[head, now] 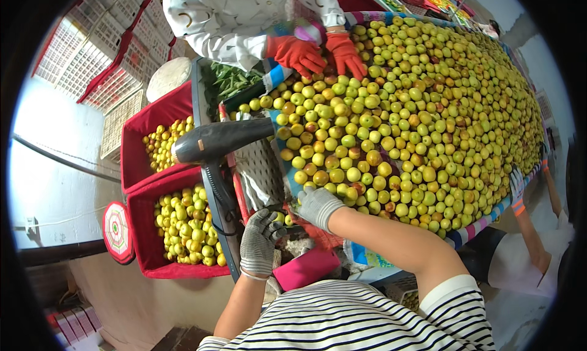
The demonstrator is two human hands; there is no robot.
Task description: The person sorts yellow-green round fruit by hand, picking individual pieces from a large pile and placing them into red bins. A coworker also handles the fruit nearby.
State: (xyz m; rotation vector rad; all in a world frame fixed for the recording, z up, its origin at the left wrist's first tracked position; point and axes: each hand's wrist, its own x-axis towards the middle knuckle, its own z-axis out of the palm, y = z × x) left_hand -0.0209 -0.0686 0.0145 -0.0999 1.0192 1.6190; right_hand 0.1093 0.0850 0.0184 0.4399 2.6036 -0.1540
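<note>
My left hand [259, 243], in a grey striped glove, is at the frame edge of a sorting table, below a perforated roller-like surface [259, 172]. Its fingers are curled; whether they hold a fruit is hidden. A few yellow-green fruits [288, 220] lie just beside its fingertips. My right hand [318, 207], gloved alike, reaches to the near corner of a broad heap of yellow-green, brown-blotched jujubes [353, 174]. Its fingertips touch the heap's edge, and what lies under them is out of sight. A black hair dryer [222, 140] lies across the frame, pointing towards the fruit.
Two red-lined crates [179, 274] hold fruit at left. Across the table, a person's red-gloved hands [296, 55] rest on the heap; another person's striped glove [517, 186] is at right. A pink box-like object [306, 268] lies before me. White plastic crates [110, 53] are stacked behind.
</note>
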